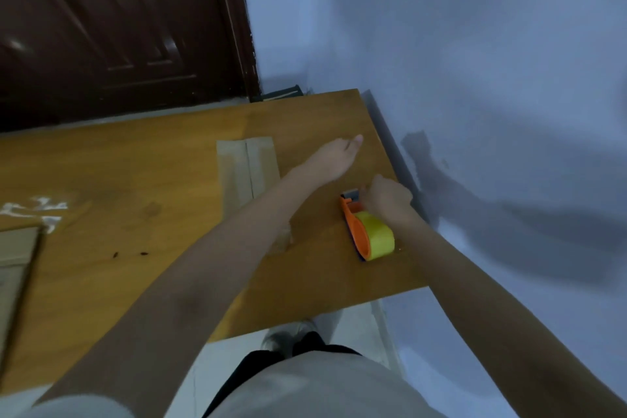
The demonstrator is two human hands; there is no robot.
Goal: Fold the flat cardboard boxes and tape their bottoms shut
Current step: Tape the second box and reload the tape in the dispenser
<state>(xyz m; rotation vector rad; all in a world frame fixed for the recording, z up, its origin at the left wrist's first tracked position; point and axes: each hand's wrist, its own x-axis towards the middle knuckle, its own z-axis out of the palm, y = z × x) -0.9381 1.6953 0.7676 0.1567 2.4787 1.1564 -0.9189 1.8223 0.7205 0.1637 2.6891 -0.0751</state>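
Right hand [385,195] clenched around the handle end of the orange tape dispenser [356,231], which rests on the desk [135,248] near its right edge; yellow tape roll [378,236] on it. Left hand [339,154] reaches across, fingers extended, grasping nothing. Folded cardboard box [247,168] stands behind the left forearm, seam up. More flat cardboard [17,261] at far left.

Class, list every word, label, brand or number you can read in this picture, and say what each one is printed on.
None can be read.
White marks on the table at the left: too blurred to read, or even to tell as writing.
Tape dispenser under the right hand: no label shows.
Cardboard box beside the left hand: no print shows.
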